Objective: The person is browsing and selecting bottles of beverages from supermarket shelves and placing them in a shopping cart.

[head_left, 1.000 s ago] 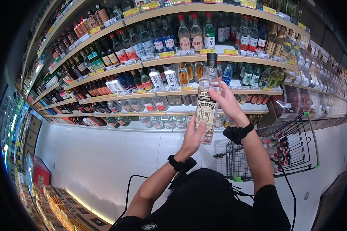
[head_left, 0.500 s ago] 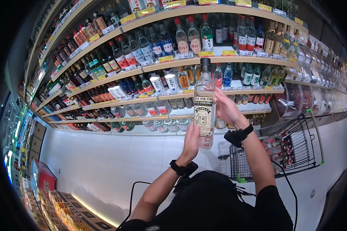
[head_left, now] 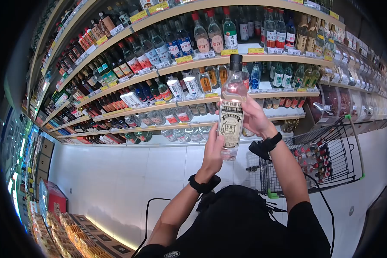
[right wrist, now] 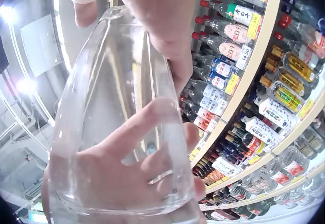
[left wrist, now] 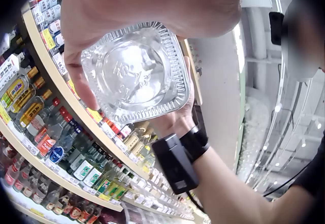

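Observation:
A clear, square-based glass liquor bottle (head_left: 232,124) with a black cap and a cream label is held up before the shelves, leaning slightly to the right. My left hand (head_left: 213,148) grips its lower part, thumb along the label's edge. Higher up, at the right side, my right hand (head_left: 256,117) holds the bottle with its fingers partly hidden behind it. The left wrist view looks straight at the ribbed bottle base (left wrist: 137,74). In the right wrist view, the left hand's fingers (right wrist: 137,132) appear through the clear glass.
Curved shelves (head_left: 189,66) of bottles with price tags span the front. At right stands a wire shopping cart (head_left: 284,172) with several small bottles (head_left: 314,161) inside. Clear bulk bins (head_left: 335,101) line the far right. Packaged goods (head_left: 73,236) and a red box (head_left: 56,200) are at lower left.
The right thumb has moved from across the bottle's front to its right edge. The bottle dipped slightly, then came back up and now leans a little right. The left hand keeps its grip.

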`<action>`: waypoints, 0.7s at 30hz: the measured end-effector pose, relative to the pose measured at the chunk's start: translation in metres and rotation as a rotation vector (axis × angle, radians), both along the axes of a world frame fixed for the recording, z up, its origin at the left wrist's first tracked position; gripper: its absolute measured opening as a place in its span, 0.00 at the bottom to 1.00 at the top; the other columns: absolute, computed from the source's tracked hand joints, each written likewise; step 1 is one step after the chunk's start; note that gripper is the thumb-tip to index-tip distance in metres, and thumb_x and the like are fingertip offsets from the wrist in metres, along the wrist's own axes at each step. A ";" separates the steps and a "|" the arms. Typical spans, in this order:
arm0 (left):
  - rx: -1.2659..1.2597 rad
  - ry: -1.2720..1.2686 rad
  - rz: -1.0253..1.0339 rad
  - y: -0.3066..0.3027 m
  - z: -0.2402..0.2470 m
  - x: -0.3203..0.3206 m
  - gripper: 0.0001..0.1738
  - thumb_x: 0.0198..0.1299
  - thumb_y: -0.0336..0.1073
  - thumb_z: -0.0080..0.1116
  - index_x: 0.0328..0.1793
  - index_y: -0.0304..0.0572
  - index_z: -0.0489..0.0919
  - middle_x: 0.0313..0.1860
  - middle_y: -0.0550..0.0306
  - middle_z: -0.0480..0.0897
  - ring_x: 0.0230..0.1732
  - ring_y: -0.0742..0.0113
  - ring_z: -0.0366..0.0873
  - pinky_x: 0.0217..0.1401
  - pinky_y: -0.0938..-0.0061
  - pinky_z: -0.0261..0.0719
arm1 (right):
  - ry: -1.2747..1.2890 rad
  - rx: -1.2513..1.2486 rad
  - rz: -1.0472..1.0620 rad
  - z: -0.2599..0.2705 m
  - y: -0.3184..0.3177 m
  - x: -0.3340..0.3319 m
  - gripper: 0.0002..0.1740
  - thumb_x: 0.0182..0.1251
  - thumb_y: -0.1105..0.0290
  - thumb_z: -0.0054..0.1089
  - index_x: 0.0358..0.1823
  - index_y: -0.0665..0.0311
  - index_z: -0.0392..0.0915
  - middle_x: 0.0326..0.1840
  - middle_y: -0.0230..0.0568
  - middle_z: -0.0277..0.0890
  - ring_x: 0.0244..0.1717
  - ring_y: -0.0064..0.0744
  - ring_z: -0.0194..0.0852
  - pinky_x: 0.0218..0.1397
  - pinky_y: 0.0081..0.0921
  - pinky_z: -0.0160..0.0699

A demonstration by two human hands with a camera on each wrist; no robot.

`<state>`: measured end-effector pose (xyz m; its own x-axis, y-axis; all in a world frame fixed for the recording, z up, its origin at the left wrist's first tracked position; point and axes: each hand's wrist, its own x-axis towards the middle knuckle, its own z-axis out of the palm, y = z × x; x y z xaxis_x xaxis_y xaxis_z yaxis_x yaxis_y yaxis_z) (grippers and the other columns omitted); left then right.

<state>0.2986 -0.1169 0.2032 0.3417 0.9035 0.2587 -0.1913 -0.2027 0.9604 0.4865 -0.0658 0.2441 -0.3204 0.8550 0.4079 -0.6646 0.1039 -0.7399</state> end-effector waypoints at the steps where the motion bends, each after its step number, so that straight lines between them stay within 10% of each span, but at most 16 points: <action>1: -0.016 -0.031 -0.026 0.003 0.000 0.000 0.32 0.76 0.49 0.36 0.77 0.34 0.57 0.59 0.44 0.79 0.52 0.62 0.83 0.55 0.69 0.80 | -0.022 0.003 -0.010 0.002 -0.001 0.001 0.33 0.76 0.66 0.52 0.78 0.60 0.53 0.67 0.46 0.70 0.68 0.37 0.70 0.72 0.39 0.68; 21: -0.481 -0.287 -0.343 0.026 0.028 -0.003 0.32 0.80 0.55 0.25 0.74 0.38 0.64 0.62 0.45 0.79 0.59 0.56 0.81 0.64 0.60 0.81 | -0.001 -0.208 -0.170 0.021 -0.004 0.005 0.26 0.81 0.57 0.45 0.73 0.58 0.56 0.64 0.39 0.71 0.60 0.29 0.75 0.63 0.35 0.76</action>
<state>0.2954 -0.0909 0.2311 0.6085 0.7932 -0.0238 -0.4303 0.3550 0.8300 0.4911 -0.0695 0.2650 -0.1648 0.9620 0.2176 -0.6500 0.0600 -0.7576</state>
